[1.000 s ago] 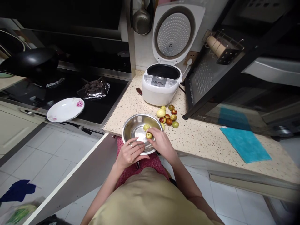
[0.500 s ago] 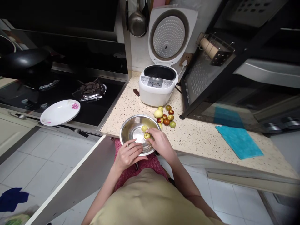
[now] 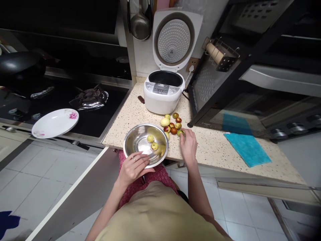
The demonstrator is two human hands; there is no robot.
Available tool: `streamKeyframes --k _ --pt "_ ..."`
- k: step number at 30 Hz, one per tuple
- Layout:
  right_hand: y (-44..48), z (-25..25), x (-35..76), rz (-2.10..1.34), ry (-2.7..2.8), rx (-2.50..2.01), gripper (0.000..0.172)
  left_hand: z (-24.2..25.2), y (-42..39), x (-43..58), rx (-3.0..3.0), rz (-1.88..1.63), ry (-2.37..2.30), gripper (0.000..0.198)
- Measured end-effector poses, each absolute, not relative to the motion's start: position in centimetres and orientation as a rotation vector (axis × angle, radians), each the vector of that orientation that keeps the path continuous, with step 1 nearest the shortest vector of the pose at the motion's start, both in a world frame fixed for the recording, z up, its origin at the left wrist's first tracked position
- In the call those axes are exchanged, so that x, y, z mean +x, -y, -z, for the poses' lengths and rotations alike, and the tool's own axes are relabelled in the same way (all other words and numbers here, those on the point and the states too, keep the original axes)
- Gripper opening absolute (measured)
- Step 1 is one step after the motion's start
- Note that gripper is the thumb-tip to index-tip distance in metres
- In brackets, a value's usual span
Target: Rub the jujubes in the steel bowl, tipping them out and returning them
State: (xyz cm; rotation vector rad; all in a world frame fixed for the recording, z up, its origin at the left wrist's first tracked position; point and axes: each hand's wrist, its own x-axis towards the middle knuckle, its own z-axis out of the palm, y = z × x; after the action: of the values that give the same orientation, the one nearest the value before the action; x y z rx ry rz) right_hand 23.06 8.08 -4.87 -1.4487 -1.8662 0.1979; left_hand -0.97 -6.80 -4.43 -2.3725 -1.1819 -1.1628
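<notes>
A steel bowl (image 3: 136, 139) sits at the counter's front edge with two small yellow-green fruits (image 3: 152, 142) inside. My left hand (image 3: 134, 165) grips the bowl's near rim, fingers curled over it. A cluster of several small green, yellow and red fruits (image 3: 172, 125) lies on the speckled counter just right of the bowl. My right hand (image 3: 189, 144) rests on the counter at that cluster, fingertips closed round a green fruit (image 3: 180, 132) at its near edge.
An open white rice cooker (image 3: 162, 90) stands behind the fruits. A black rack (image 3: 213, 87) rises to the right, with a teal cloth (image 3: 247, 149) on the counter. To the left are a gas stove (image 3: 89, 98) and a white flowered plate (image 3: 55, 123).
My right hand let go of a fruit in the bowl and moved right to the cluster on the counter. The left hand stayed on the rim. The view shifted slightly.
</notes>
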Motion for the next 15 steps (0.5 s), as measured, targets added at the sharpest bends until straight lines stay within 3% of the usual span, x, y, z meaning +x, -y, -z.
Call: streamKeyframes --k 5,10,15 --pt "-8.54 5.99 23.0 -0.077 1.934 -1.542 0.038 4.24 6.85 -0.72 -2.374 1.163 1.19 0.014" --pt "-8.48 6.1 23.03 -0.154 1.959 -1.631 0.031 4.2 6.9 -0.75 -2.374 1.162 1.186 0.014" --pt "-8.02 6.1 23.13 -0.244 1.888 -1.499 0.024 4.34 6.93 -0.85 -2.389 1.221 1.176 0.029"
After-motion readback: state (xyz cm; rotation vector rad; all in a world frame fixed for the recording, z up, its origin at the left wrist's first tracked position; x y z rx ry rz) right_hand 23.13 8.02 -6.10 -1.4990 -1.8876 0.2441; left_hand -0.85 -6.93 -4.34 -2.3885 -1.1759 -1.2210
